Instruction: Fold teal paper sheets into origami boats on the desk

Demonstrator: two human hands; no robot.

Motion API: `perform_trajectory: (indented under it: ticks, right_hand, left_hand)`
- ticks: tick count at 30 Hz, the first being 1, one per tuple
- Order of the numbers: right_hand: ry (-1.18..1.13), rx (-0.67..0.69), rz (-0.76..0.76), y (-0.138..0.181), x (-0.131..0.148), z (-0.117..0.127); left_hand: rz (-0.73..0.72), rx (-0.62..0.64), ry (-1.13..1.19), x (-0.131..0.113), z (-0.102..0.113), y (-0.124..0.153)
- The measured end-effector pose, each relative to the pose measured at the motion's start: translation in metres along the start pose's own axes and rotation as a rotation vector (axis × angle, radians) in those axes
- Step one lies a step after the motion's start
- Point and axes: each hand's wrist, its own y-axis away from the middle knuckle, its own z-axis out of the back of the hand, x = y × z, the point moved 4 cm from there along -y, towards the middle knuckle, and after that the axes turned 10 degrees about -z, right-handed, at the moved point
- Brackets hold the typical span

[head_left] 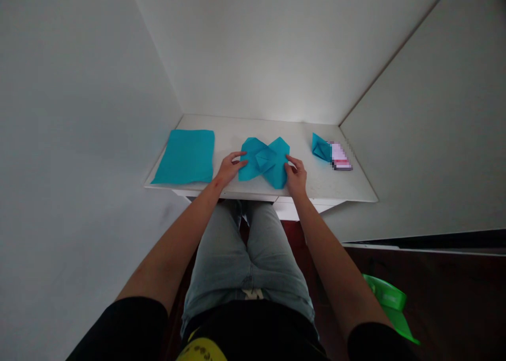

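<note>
A blue sheet of origami paper [263, 161], partly folded with a raised, creased centre and two wing-like sides, lies on the white tabletop [253, 129]. My left hand [230, 168] pinches its left edge, thumb and fingers at the rim. At the opposite edge, my right hand [296, 175] grips the paper between thumb and fingers. Both hands are closed on it; the parts of the fingers under the paper are hidden. Left of my left hand rests a stack or sheet of flat blue paper [185, 156].
On the right of the table sits a folded blue paper piece [321, 148], touching a blurred pinkish rectangular item [341, 156]. White walls enclose the table at the back and both sides. A bright green object [389, 298] is low on the right, near the dark floor.
</note>
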Motion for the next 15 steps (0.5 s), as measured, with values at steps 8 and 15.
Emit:
perform_trajectory:
  ticks: [8,15]
  right_hand:
    - [-0.044,0.087,-0.062,0.0,-0.002,-0.004]
    - [0.022,0.025,-0.003,0.001,0.005,-0.001]
  left_hand:
    - [-0.028,0.178,0.071,-0.004,-0.017,-0.001]
    - [0.08,0.062,0.222,0.0,-0.041,-0.006]
